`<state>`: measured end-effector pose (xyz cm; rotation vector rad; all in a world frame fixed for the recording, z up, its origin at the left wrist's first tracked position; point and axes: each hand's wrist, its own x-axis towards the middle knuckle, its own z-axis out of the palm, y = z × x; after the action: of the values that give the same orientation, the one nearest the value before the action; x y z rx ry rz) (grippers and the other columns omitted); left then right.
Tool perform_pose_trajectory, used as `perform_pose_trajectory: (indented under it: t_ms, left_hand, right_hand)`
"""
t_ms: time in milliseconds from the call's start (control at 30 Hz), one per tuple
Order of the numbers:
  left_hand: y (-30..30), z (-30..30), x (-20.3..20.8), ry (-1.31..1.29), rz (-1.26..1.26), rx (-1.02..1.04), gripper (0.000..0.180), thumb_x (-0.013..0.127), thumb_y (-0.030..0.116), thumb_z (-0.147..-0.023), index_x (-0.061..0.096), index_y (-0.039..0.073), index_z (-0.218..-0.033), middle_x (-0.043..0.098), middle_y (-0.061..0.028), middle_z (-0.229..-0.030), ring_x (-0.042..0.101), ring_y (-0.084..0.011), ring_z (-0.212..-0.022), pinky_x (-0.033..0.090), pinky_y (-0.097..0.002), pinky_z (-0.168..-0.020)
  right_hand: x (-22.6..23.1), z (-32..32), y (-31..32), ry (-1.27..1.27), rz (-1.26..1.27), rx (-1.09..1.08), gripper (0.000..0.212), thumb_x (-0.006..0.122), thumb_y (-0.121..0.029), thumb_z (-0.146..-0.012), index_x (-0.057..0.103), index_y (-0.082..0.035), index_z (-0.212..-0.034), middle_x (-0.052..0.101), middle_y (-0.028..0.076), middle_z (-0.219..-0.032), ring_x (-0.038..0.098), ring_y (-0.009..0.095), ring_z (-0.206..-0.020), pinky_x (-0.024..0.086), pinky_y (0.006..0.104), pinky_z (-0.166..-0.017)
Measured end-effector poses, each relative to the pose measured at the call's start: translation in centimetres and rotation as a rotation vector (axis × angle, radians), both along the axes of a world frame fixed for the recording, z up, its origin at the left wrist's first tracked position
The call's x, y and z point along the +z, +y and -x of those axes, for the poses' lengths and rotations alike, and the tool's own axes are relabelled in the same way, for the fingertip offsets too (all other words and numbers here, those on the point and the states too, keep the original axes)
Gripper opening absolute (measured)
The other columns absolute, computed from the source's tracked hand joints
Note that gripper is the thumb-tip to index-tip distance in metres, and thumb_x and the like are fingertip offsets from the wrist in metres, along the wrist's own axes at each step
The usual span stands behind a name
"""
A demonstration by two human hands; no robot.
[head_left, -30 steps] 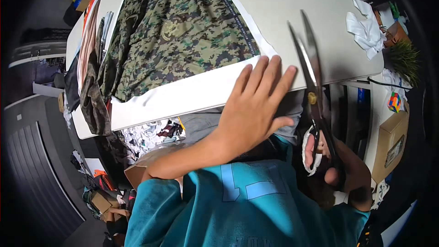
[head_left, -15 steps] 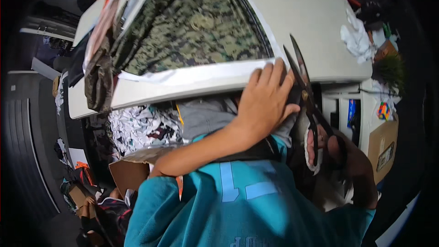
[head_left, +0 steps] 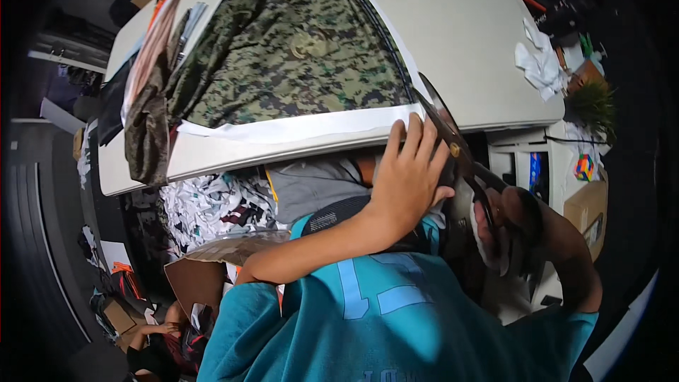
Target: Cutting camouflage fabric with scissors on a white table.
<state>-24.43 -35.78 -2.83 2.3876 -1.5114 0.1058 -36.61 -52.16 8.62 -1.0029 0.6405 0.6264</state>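
A piece of green camouflage fabric (head_left: 304, 49) with a white border (head_left: 297, 122) lies spread on a white table (head_left: 481, 42). Fingers spread, my left hand (head_left: 410, 170) presses the border at the table's near edge, by the fabric's right corner. My right hand (head_left: 506, 219) grips large dark scissors (head_left: 458, 152) by the handles, with a whitish wrap around the lower handle. The blades point up and left over the fabric's right corner, just beside my left fingertips. Whether the white edge lies between the blades is hard to make out.
Beneath the table edge at left, a box (head_left: 198, 286) holds many white scraps (head_left: 212, 205). Other fabrics (head_left: 148, 127) hang off the table's left side. Crumpled white material (head_left: 541, 64), a potted plant (head_left: 590, 106) and a colored puzzle cube (head_left: 584, 167) are at right. Another person (head_left: 159, 343) is at lower left.
The scissors have moved left and down, their blades now over the fabric's right corner and closer together. My left hand stays on the white border.
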Motion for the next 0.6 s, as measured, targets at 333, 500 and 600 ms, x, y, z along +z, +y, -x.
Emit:
perform_pose_trajectory:
  t_ms: [333, 500, 600]
  left_hand:
    - [0.3, -1.3, 0.9, 0.074, -0.096, -0.09, 0.065, 0.065, 0.049, -0.08, 0.053, 0.0, -0.121, 0.043, -0.0239, -0.137, 0.04, -0.039, -0.129, 0.031, -0.0493, -0.107]
    - [0.3, -2.0, 1.1, 0.099, -0.112, -0.146, 0.064, 0.065, 0.048, -0.079, 0.053, 0.0, -0.12, 0.043, -0.0231, -0.137, 0.038, -0.0381, -0.131, 0.03, -0.0487, -0.107]
    - [0.4, -2.2, 1.0, 0.096, -0.156, -0.162, 0.063, 0.065, 0.047, -0.079, 0.053, 0.0, -0.119, 0.044, -0.0225, -0.137, 0.038, -0.0378, -0.131, 0.03, -0.0484, -0.107]
  right_hand:
    - [0.5, -2.4, 1.4, -0.047, 0.372, 0.278, 0.04, 0.057, -0.041, -0.097, 0.057, -0.003, -0.108, 0.062, 0.006, -0.082, 0.053, 0.015, -0.069, 0.04, 0.0304, -0.064]
    - [-0.4, -2.8, 2.0, -0.07, 0.445, 0.276, 0.04, 0.057, -0.041, -0.097, 0.055, -0.002, -0.105, 0.062, 0.008, -0.082, 0.053, 0.018, -0.068, 0.039, 0.0321, -0.063]
    - [-1.1, -3.7, 2.2, -0.061, 0.423, 0.252, 0.04, 0.057, -0.04, -0.097, 0.054, -0.001, -0.104, 0.062, 0.009, -0.083, 0.054, 0.02, -0.068, 0.04, 0.0331, -0.063]
